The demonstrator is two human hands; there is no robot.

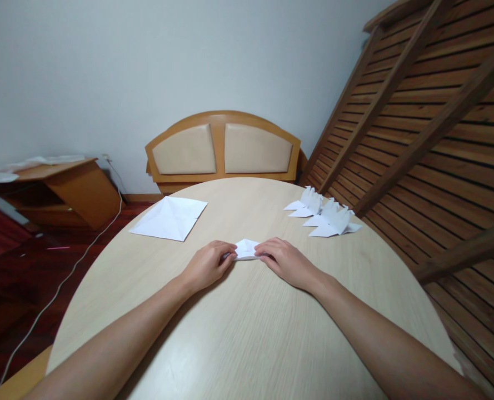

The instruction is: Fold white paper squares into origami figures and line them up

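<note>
A small folded piece of white paper [246, 250] lies at the middle of the round table [247, 322]. My left hand [210, 262] pinches its left end between thumb and fingers. At its right end, my right hand [285, 261] does the same, fingertips closed on the edge. The finger ends cover both tips of the paper. To the left, beyond my left hand, rests a flat stack of creased white paper sheets [169, 218]. Several folded white paper figures [325, 214] with pointed tips stand in rows at the right, past my right hand.
A wooden headboard [221, 147] with two cream panels stands behind the table against a pale wall. Slatted wooden boards [438, 139] lean along the right side. On the left are a low wooden desk [75, 189] and a white cable [59, 289] trailing across the dark floor.
</note>
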